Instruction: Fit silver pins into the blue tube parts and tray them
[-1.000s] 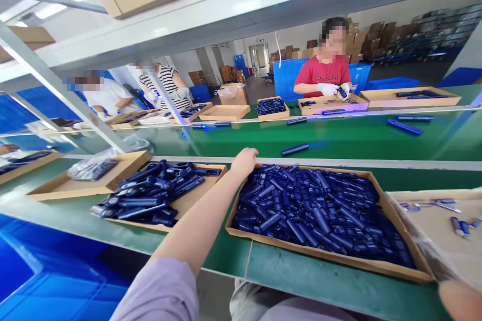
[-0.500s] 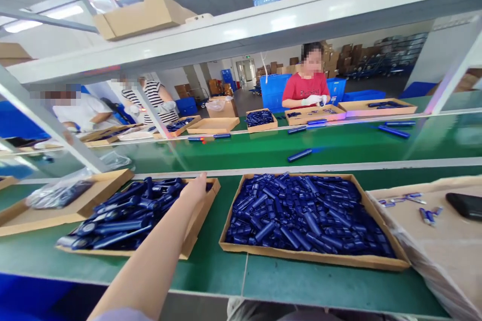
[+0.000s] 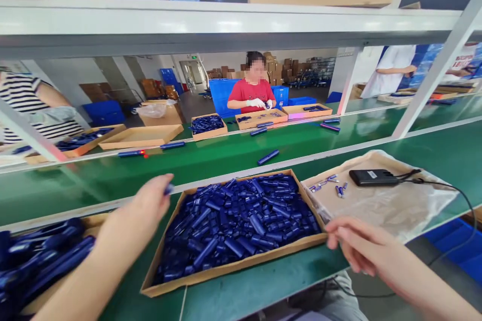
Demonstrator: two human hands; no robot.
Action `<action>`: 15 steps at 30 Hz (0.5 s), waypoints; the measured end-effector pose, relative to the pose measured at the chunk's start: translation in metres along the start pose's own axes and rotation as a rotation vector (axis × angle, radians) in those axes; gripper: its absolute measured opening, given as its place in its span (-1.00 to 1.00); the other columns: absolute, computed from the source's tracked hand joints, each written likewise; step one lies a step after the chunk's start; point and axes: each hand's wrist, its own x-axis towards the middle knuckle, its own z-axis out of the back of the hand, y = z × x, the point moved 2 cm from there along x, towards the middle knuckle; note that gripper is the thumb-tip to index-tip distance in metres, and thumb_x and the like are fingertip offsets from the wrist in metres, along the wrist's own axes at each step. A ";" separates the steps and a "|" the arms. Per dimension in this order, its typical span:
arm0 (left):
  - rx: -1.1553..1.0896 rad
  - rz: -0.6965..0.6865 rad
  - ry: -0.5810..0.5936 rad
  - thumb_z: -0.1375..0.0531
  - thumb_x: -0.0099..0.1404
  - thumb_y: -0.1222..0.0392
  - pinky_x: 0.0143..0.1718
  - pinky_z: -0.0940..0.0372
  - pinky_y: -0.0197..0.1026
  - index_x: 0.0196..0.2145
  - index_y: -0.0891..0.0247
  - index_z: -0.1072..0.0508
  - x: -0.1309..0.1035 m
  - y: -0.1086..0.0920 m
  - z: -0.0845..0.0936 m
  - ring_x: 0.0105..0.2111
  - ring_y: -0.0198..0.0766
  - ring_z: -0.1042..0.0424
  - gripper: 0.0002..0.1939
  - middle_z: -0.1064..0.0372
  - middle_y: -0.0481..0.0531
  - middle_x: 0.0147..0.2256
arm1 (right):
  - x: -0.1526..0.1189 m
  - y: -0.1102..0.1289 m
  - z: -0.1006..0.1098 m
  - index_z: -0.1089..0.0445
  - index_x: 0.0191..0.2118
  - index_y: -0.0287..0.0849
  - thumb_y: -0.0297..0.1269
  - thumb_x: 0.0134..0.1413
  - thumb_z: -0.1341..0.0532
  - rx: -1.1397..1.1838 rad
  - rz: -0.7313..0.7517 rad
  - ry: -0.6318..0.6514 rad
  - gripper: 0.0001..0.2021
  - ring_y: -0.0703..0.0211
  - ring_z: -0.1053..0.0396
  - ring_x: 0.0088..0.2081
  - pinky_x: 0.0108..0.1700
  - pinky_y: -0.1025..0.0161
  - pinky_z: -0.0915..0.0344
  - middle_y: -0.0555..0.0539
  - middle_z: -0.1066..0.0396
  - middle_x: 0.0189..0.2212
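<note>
Heaped tray (image 3: 233,267) sitting between, the left hand (image 3: 145,206) is pinching a blue piece (image 3: 168,189), the right hand (image 3: 364,244) curling, grip unclear.

Extends the left arm (image 3: 83,271) forward, bare along the forearm, slanting up and inward from the lower left. Holds the left hand (image 3: 145,208) raised at the end of it, back showing, wrist close to straight. Pinches with the fingers there, slightly blurred. Brings the right arm (image 3: 425,276) in from the lower right, also bare. Points the right hand (image 3: 359,243) inward, well apart from the left, with fingers loosely curled and overlapping too much to judge the grip. Shows a clothed leg (image 3: 337,303) below, between both arms.
</note>
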 end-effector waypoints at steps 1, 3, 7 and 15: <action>0.001 -0.088 -0.008 0.03 0.41 0.19 -0.06 -0.37 -0.12 0.13 0.19 -0.29 0.000 -0.027 -0.001 -0.05 -0.13 -0.46 -0.63 -0.38 0.10 0.08 | 0.007 0.003 -0.012 -0.35 0.01 -0.17 0.24 0.15 -0.13 0.029 -0.004 0.018 -0.43 0.40 -0.18 -0.57 -0.61 0.38 -0.05 -0.14 -0.40 -0.19; -0.062 -0.607 -0.103 0.02 0.37 0.36 -0.04 -0.36 -0.18 0.10 0.26 -0.35 -0.007 -0.097 -0.001 -0.04 -0.16 -0.45 -0.62 -0.42 0.13 0.03 | 0.021 0.009 -0.029 -0.28 0.11 -0.14 0.23 0.16 -0.14 0.127 0.012 0.004 -0.40 0.44 -0.17 -0.57 -0.65 0.42 0.01 -0.15 -0.38 -0.09; -0.247 -0.934 -0.070 -0.04 0.31 0.41 -0.24 -0.41 -0.12 0.06 0.29 -0.40 -0.024 -0.201 -0.011 -0.23 -0.15 -0.46 -0.61 -0.41 0.12 0.03 | 0.046 0.016 -0.040 -0.24 0.05 -0.16 0.16 0.09 -0.26 0.400 0.003 -0.033 -0.43 0.42 -0.18 -0.53 -0.67 0.47 0.04 -0.07 -0.37 -0.20; -1.407 0.081 0.384 0.02 0.43 0.18 -0.15 -0.41 -0.14 0.20 0.14 -0.14 -0.029 -0.221 -0.063 -0.01 -0.12 -0.39 -0.59 -0.28 0.21 0.06 | 0.056 0.016 -0.047 -0.21 0.01 -0.15 -0.01 -0.01 -0.38 0.491 0.211 -0.153 -0.45 0.40 -0.20 -0.50 -0.57 0.46 -0.16 -0.02 -0.37 -0.28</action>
